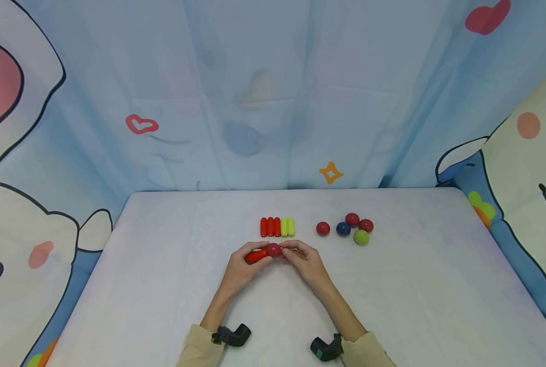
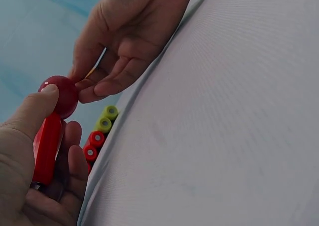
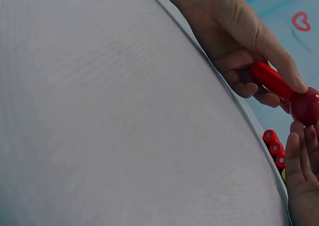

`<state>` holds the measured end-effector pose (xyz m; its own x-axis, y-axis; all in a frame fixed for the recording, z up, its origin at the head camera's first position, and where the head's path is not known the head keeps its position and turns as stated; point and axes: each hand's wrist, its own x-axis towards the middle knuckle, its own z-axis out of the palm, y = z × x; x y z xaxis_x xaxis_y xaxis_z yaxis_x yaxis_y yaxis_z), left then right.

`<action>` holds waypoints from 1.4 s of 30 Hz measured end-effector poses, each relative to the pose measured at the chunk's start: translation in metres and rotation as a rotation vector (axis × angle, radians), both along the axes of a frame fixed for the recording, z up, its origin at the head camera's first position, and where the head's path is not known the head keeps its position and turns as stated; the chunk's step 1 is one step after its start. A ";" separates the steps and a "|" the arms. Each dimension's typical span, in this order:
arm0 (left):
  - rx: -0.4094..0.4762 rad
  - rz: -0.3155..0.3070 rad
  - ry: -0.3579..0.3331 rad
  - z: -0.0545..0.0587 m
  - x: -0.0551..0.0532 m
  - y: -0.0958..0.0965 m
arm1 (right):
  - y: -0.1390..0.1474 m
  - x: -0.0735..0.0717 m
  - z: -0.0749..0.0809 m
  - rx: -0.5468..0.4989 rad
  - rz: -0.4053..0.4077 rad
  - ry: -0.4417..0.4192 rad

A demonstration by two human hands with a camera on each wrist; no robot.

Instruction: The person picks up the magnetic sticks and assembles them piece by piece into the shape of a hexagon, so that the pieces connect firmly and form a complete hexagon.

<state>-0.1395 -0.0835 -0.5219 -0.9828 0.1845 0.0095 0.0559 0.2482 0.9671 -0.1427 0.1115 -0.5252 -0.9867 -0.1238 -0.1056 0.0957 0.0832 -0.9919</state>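
Left hand [image 1: 239, 270]: curls its fingers round a red bar [image 1: 256, 256], with thumb tip laid on a red ball [image 1: 274, 250]. Right hand [image 1: 310, 265]: pinches that ball from the opposite side, thumb and fingertips against it.

Red bar: lies in the left palm, slightly tilted, meeting the ball at one end — touching; cannot tell whether joined. Red ball: sits between the two hands, over the bench [image 1: 415, 306], near the row beyond.

At the wrists: one black device each, left [image 1: 238, 335] and right [image 1: 326, 349], beside beige sleeves [image 1: 199, 349].

Just beyond the hands, one tidy row: three red cylinders [image 1: 270, 227], then two yellow-green cylinders [image 1: 284, 227], side by side, ends toward the hands.

To the right of the row, loose: single red ball [image 1: 322, 228], a little apart; then, clustered, blue ball [image 1: 343, 229], two further red balls [image 1: 352, 219] and green ball [image 1: 361, 237] — contact within the cluster hard to tell.

Under all: white covering on the bench. Behind: pale blue curtain [image 1: 273, 51], printed with cartoon animals, hearts and a star.
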 end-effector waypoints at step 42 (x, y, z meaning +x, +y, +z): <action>-0.095 0.003 0.170 -0.007 0.000 0.000 | -0.001 0.001 0.002 0.009 0.122 0.002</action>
<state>-0.1396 -0.0833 -0.5292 -0.9690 0.1896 0.1582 0.2158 0.3384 0.9159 -0.1412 0.1105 -0.5235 -0.9645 -0.2421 -0.1053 0.0823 0.1035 -0.9912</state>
